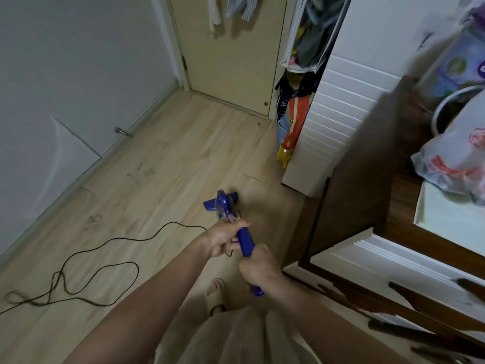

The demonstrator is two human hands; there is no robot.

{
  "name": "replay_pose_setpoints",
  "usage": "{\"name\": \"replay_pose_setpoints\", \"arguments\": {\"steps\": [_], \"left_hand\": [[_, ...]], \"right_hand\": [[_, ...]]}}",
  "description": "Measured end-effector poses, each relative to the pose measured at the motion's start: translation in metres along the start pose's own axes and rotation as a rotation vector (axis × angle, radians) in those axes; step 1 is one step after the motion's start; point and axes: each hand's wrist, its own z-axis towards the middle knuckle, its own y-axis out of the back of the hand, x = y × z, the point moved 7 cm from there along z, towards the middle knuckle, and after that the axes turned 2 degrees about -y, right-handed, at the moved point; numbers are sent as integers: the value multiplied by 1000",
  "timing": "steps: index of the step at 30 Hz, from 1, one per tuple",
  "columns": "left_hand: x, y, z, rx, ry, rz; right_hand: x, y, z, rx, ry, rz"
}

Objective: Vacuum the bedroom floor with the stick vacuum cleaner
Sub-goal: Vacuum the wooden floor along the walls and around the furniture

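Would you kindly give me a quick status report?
Both hands, left hand and right hand, grip blue vacuum. Head on floor. Black cord loops left.

Stick vacuum [227,206] stands on the wood floor [162,164] mid-room, its head ahead of the person; left hand [223,239] grips the handle forward of the right hand [258,269], a slippered foot [215,292] just below them. Power cord [86,261] lies looped on the floor to the left, wall [65,61] beyond it; closed door [233,56] at the far end. Open wardrobe [299,74] right of the door, a dresser [367,179] nearer on the right with a plastic bag [454,158] on top.
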Motion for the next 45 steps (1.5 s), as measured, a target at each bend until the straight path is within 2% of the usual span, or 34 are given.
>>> {"name": "replay_pose_setpoints", "arguments": {"steps": [5, 14, 25, 34, 38, 45], "left_hand": [[-4, 16, 13, -63, 18, -8], [7, 6, 2, 34, 44, -71], [23, -8, 12, -120, 16, -144], [46, -47, -40, -206, 46, -285], [60, -56, -58, -247, 75, -368], [38, -48, -52, -278, 5, -318]], "right_hand": [[10, -11, 16, -16, -6, 19], [1, 5, -4, 97, -13, -57], [-18, 12, 14, 186, -54, -175], [-30, 51, -46, 309, -72, -252], [-42, 54, -61, 310, -72, -267], [-34, 41, -51, 222, -77, -97]]}}
